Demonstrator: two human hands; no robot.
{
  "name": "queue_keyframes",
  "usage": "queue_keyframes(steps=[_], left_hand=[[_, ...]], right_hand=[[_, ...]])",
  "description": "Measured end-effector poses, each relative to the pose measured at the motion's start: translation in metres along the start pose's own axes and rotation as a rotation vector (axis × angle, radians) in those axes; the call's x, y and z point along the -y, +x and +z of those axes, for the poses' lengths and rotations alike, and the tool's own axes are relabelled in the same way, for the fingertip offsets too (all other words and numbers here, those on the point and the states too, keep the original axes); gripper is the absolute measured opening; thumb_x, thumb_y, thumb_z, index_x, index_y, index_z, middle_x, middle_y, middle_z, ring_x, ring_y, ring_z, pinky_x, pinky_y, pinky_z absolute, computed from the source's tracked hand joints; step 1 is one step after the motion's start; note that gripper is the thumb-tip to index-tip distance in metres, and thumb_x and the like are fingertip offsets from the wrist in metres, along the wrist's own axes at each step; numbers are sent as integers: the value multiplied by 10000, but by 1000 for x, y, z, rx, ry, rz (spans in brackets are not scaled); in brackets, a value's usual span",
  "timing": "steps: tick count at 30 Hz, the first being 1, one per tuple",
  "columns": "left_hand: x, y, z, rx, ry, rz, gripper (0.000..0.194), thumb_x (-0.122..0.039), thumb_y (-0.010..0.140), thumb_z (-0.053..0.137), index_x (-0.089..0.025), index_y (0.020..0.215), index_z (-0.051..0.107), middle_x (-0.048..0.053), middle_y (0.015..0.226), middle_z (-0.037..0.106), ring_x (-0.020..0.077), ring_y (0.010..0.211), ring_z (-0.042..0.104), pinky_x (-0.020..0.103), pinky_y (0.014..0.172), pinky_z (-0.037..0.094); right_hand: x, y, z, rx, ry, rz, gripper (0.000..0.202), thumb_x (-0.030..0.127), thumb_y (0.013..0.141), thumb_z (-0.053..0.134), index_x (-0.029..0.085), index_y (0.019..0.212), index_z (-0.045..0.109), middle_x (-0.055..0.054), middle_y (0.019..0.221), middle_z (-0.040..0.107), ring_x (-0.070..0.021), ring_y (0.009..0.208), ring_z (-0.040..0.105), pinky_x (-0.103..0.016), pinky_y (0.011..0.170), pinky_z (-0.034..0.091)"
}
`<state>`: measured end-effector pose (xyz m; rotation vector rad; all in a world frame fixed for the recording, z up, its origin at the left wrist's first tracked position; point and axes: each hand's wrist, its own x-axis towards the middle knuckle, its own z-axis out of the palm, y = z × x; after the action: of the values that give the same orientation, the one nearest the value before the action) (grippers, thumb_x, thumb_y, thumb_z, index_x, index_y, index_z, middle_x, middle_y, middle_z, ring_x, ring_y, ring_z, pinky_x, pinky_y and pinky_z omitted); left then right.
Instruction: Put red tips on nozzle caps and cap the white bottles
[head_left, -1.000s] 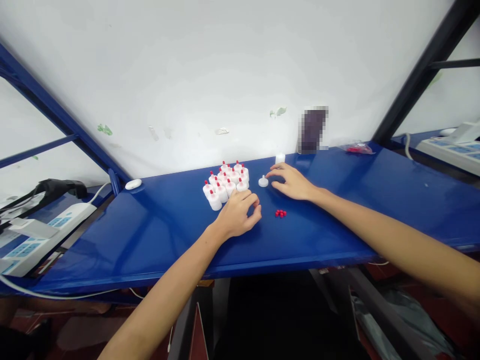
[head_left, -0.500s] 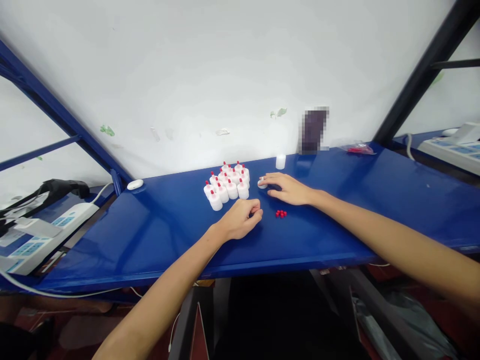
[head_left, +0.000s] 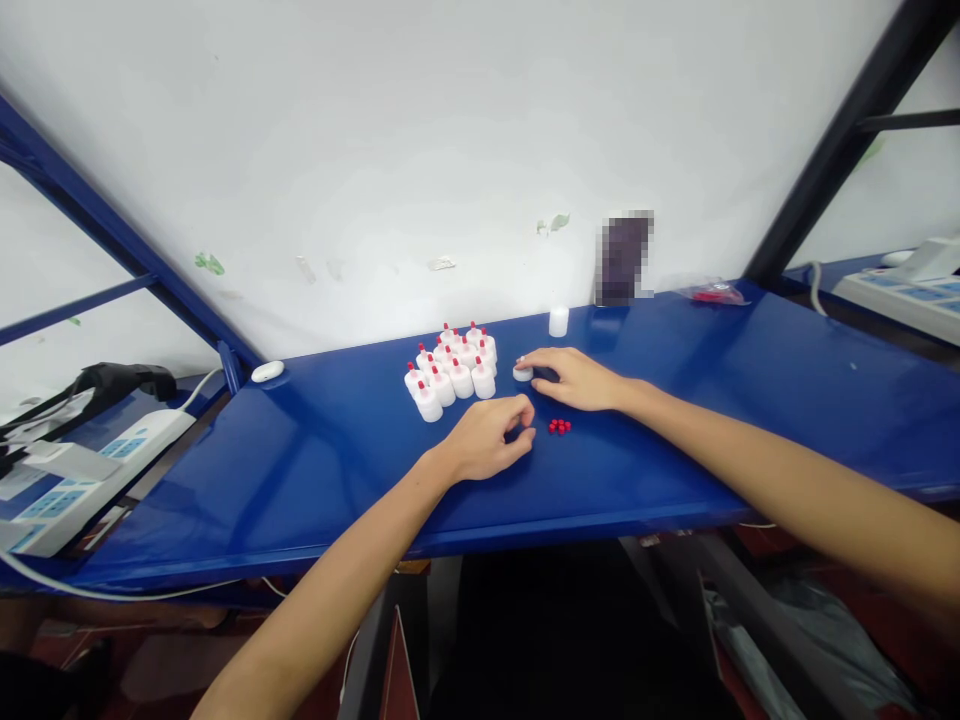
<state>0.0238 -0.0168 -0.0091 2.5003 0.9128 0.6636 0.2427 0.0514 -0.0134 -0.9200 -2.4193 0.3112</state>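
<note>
Glossy blue metal shelf [head_left: 300, 470], smooth and reflective, against a matt white wall [head_left: 420, 150] with a few scuffs and bits of tape

Cluster of small white plastic bottles [head_left: 452, 370], squat and rounded, each with a narrow red tip; about 13, exact count hard to tell since packed touching in rows

One loose white bottle [head_left: 523, 372] without red tip, just right of the cluster, under the right hand [head_left: 574, 380]; fingertips curled onto it, thumb side hidden, so grip looks light, cannot tell if fully pinched

Left hand [head_left: 487, 440] resting on shelf near front of cluster, fingers curled into a loose fist, index and thumb close together; cannot tell if anything is held between them

Small heap of red caps [head_left: 559, 427], tiny round beads, roughly 5–6, lying between the two hands, just right of the left fingertips, not touched

One plain white cylinder bottle [head_left: 559, 321] upright at back by the wall, apart from the rest
One white oval puck [head_left: 267, 371] at far left of the shelf
Clear bag with red bits [head_left: 712, 294] at back right

Versus half a second ago: left hand shifted right, closer to the red caps; right hand pulled slightly in, loose bottle moved with it a touch; cluster unchanged
</note>
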Motion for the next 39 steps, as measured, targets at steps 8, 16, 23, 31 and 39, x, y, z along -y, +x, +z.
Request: queue_keyframes(steps=[8,16,23,31,39], left_hand=[[0,6,3,96,162,74,252,-356,998,495,-259,1180,639,0,858,603,135,725,548,249,681,407],[0,12,4,119,171,89,215,-322,1001,493,-235,1102,662,8,847,633,144,738,574,252,684,404],[-3,12,4,120,154,20,145,-320,972,535,-214,1003,628,-18,750,582,141,663,528,258,618,346],[-1,6,-1,38,-58,-57,204,-361,1020,442,-184,966,527,-40,687,503,128,610,458,273,629,334],[9,3,-1,-48,-182,-99,197,-369,1020,432,-194,940,473,-74,619,417,108,558,395,258,591,304]], right_hand=[[0,0,1,-24,8,6,359,169,856,537,182,1178,695,-95,1199,716,-252,1082,677,-438,974,515],[-3,0,3,-35,6,5,374,155,847,525,187,1180,690,-85,1194,718,-243,1070,680,-427,972,517],[-2,0,2,-93,30,-3,408,81,773,532,205,1129,688,-68,1129,724,-223,958,684,-402,892,540],[3,0,3,-176,32,-42,339,112,788,534,196,1093,656,-81,1092,704,-224,939,663,-393,855,530],[15,-3,1,-179,50,-80,285,139,814,527,209,1066,640,-67,1051,690,-208,872,649,-354,791,517]])
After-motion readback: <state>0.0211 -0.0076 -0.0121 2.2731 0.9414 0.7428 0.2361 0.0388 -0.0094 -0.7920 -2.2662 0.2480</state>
